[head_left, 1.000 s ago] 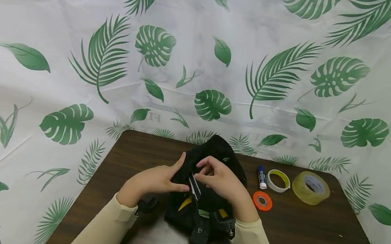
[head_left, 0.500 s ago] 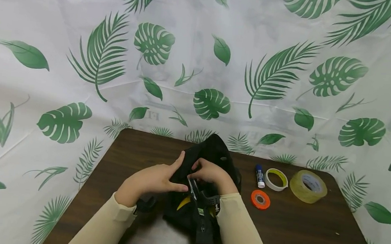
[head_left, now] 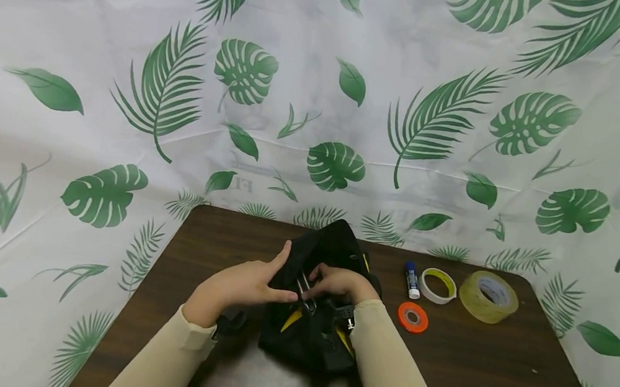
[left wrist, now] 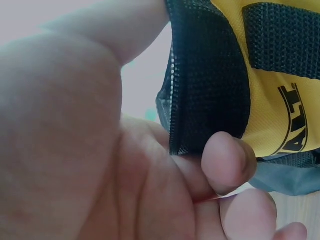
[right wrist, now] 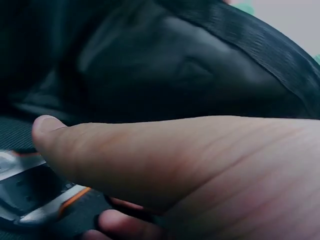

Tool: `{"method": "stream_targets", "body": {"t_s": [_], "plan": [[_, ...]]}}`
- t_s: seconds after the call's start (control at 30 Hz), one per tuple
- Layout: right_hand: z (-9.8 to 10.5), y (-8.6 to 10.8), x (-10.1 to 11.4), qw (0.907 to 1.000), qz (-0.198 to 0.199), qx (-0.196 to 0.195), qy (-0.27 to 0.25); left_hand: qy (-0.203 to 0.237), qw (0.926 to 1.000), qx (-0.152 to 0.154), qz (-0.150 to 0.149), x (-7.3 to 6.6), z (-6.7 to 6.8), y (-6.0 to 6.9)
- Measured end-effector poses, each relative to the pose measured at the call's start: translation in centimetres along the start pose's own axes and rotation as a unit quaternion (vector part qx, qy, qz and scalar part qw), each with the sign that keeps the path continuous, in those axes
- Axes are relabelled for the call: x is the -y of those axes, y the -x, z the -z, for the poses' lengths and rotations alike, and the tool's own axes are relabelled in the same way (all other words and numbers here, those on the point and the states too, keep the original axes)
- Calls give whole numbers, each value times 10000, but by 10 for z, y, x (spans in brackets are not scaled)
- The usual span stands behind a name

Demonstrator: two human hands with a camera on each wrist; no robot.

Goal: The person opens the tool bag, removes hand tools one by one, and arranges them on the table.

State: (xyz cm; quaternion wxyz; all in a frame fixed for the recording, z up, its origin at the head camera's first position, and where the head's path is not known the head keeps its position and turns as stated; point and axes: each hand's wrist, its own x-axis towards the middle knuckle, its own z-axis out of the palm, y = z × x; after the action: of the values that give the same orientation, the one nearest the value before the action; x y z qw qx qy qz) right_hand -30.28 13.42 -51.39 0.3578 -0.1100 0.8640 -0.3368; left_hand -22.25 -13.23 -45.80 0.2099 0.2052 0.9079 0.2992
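Observation:
A black and yellow tool bag (head_left: 296,341) stands on the table with its mouth open. My left hand (head_left: 241,290) grips the near-left edge of that mouth, its fingers curled round the zipped rim (left wrist: 173,100) in the left wrist view. My right hand (head_left: 337,283) reaches into the mouth from the right, fingers bent. By its fingertips, inside the bag, lies a silver and black tool with orange edging (right wrist: 47,190); its kind is unclear. In the right wrist view my thumb lies along the tool's upper side, and whether the fingers pinch it is hidden.
Right of the bag lie a blue and white glue stick (head_left: 412,280), a white tape roll (head_left: 437,297), a wide clear tape roll (head_left: 481,306) and an orange tape roll (head_left: 403,319). A leaf-patterned sheet (head_left: 298,80) hangs behind the dark wooden table (head_left: 471,377).
My right hand has shifted left and lower into the bag's mouth, closer to the silver tool. The bag's right side has slumped a little; my left hand stays in place.

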Motion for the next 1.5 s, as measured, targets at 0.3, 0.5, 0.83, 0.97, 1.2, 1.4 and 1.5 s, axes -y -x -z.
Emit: {"method": "stream_targets", "body": {"t_s": [0.3,0.5,0.83,0.97,1.2,1.4,1.5], "plan": [[-14,-3,15,9967,-197,-296,731,-33,10000,14,-35,-2,0,0],[-15,-4,15,9944,-433,-308,909,-33,10000,-9,-49,-2,-1,0],[-18,-5,7,9983,-350,-446,124,-3,10000,-12,-77,2,-3,-2],[-17,-5,5,9978,-271,-600,79,-13,10000,-23,-79,2,-3,-1],[-6,12,12,9941,-124,-1029,307,32,10000,61,-70,1,0,-2],[12,48,30,9945,61,-1034,120,117,9999,1,-52,1,-1,-3],[18,66,33,9955,147,-931,-76,83,10000,12,-38,1,-2,-3]]}}
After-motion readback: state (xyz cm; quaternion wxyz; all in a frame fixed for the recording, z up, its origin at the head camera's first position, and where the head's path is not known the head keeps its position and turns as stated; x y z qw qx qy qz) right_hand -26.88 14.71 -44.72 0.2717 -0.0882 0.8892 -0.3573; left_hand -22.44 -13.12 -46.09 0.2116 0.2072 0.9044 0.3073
